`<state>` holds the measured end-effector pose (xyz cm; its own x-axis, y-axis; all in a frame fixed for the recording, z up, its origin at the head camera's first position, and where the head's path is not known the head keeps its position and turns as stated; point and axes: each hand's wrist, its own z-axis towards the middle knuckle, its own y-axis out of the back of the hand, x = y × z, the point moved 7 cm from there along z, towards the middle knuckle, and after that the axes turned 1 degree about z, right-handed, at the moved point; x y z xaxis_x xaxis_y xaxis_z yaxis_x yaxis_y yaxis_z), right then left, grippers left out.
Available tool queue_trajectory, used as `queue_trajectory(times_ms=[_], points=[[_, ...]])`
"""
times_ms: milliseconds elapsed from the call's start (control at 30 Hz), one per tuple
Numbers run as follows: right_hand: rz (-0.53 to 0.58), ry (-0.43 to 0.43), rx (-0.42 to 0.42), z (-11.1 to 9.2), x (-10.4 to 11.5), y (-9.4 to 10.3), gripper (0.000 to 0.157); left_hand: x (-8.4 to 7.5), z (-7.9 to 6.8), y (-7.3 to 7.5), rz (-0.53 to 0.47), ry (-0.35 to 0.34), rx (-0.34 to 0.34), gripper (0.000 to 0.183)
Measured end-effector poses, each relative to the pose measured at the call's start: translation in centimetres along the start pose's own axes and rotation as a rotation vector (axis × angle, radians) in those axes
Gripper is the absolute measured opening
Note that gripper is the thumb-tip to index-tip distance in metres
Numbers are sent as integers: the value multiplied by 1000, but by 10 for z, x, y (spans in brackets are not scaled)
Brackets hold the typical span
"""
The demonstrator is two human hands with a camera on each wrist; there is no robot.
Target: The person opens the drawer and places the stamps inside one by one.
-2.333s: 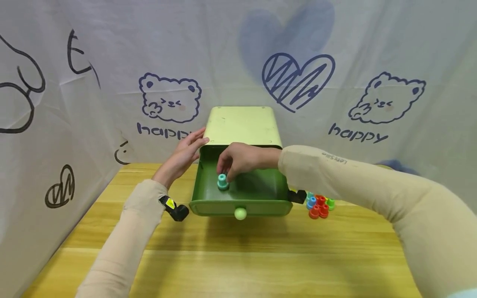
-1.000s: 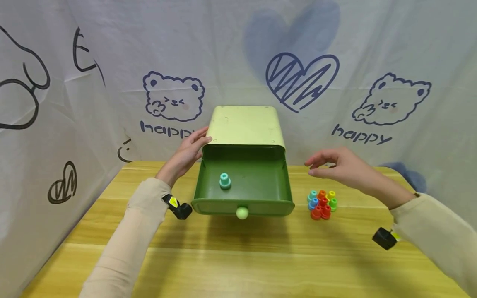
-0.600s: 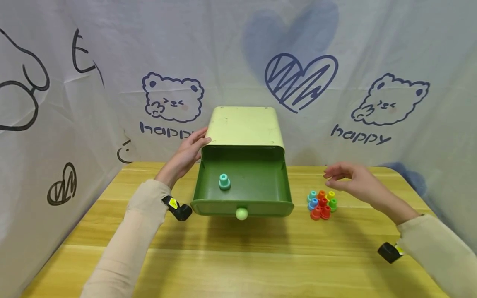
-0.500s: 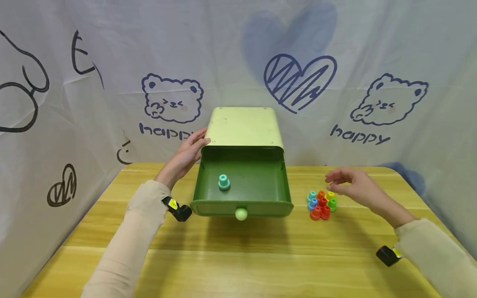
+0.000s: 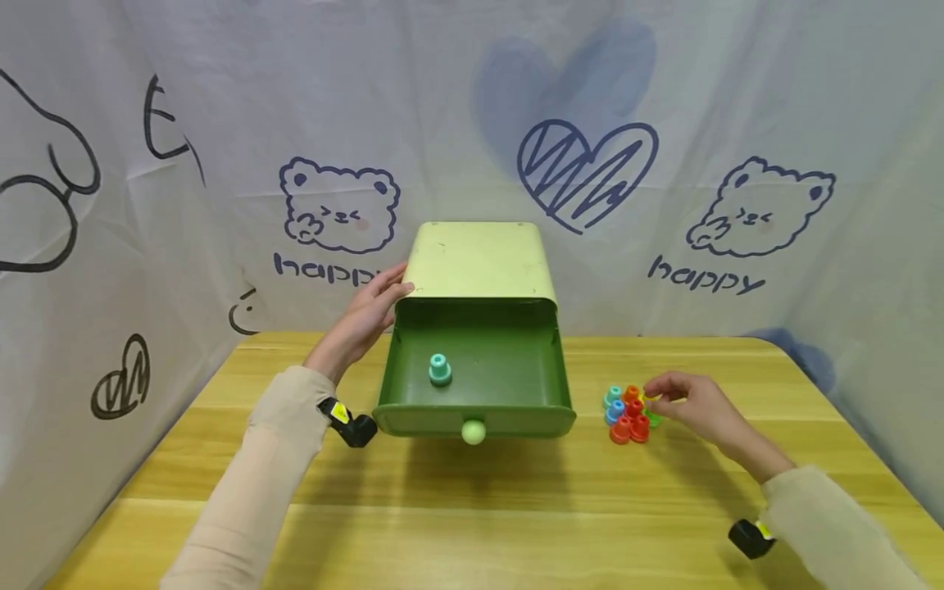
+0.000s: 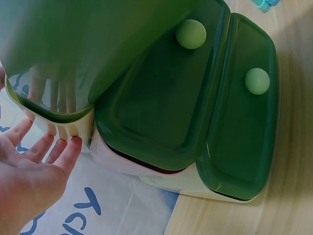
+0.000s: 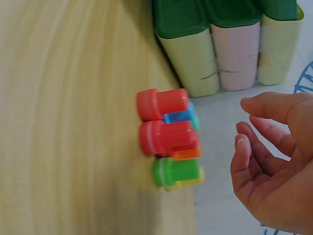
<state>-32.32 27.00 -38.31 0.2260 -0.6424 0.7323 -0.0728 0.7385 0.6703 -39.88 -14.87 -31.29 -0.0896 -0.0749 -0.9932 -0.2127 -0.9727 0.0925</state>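
The fingers of my left hand (image 5: 357,324) lie against the left side of a pale yellow-green drawer cabinet (image 5: 479,258); in the left wrist view they are spread along its edge. The cabinet's green top drawer (image 5: 509,377) is pulled out. Inside it, left of the middle, one teal stepped plastic peg (image 5: 439,373) stands upright. My right hand (image 5: 696,406) hovers at the cluster of pegs to the right, thumb and fingers apart around nothing. Its fingertips overlap the yellow peg (image 5: 646,398) in the head view. The green peg (image 7: 178,170) and red peg (image 7: 168,137) stand close by.
Two lower drawers (image 6: 156,98) with round knobs are closed beneath the pulled-out one. The open drawer's front with its knob (image 5: 474,432) juts over the wooden table (image 5: 472,524). A white cloth (image 5: 457,106) with drawings hangs behind and at the sides.
My right hand has left the teal peg standing in the drawer, swung right and come down to the peg cluster. The left hand stays at the cabinet's side.
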Motion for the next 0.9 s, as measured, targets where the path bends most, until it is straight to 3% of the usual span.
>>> queue_trajectory(times_ms=[367, 900], points=[[-6, -49, -11, -4, -22, -13, 25, 0, -1, -1, 8, -7, 5, 63], [-27, -90, 23, -5, -33, -28, 26, 0, -2, -1, 0, -8, 4, 64]])
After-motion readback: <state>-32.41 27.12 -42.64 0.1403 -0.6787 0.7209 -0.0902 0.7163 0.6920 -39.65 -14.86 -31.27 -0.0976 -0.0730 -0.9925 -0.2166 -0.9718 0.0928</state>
